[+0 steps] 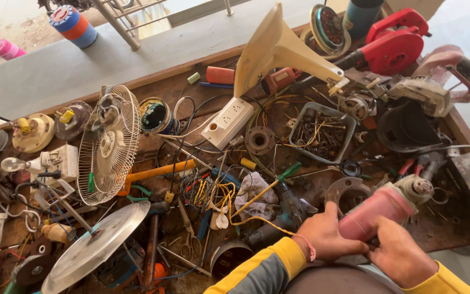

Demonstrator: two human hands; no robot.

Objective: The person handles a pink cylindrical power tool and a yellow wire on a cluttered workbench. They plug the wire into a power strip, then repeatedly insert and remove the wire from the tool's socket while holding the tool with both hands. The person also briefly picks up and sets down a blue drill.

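On cluttered workbench (458, 136), pink angle grinder (379, 209), dusty, metal-headed, both hands gripping

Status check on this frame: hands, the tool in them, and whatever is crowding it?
Left hand and right hand both grip the pink angle grinder. Disc end points away over the workbench. Metal guard ring and yellow wire lie close.

The angle grinder (379, 209) has a dusty pink, cylindrical body and a grey metal head with a round spindle at its upper-right end. It lies tilted, head pointing toward 2 o'clock, at the near edge of the surface (441, 228) at about 5 o'clock. Its curved metal guard sits at 10 o'clock of the body. Both hands grip its lower-left end.
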